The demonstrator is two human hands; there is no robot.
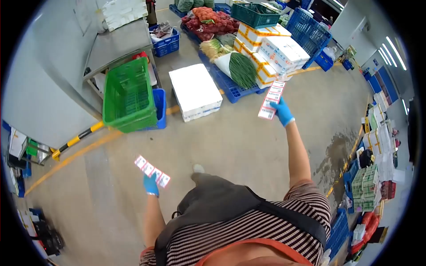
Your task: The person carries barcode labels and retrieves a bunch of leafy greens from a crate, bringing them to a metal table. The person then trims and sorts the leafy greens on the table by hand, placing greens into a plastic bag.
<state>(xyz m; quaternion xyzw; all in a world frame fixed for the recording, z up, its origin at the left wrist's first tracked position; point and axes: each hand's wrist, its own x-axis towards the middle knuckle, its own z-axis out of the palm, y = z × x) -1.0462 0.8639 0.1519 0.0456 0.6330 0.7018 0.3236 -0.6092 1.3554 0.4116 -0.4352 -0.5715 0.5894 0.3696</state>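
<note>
The person holds a strip of printed labels in each blue-gloved hand. The left hand (151,184) grips the left strip (147,168) near its lower end, out over the floor (230,142) to the left of the apron (213,199). This strip's long axis slants from upper left to lower right, its farther end pointing toward the green crate (138,119). The right hand (282,111), reaching farther forward, pinches the right strip (274,91) at its right edge, thumb side toward the labels. That strip stands steeper in view, running from upper right to lower left; its upper end overlaps the lower edge of the stacked boxes (284,52), and its lower end shows against floor. Both strips have their printed sides toward the camera.

Ahead, the white box (195,86) sits on the floor between the green crate and the pallet (235,91), its near edge well apart from either hand. The pallet's near corner lies close to the right strip in view. A broad stretch of floor lies between the two hands and reaches from the white box back to the shoe (198,168). On the right, floor runs out to a wet patch (335,153).
</note>
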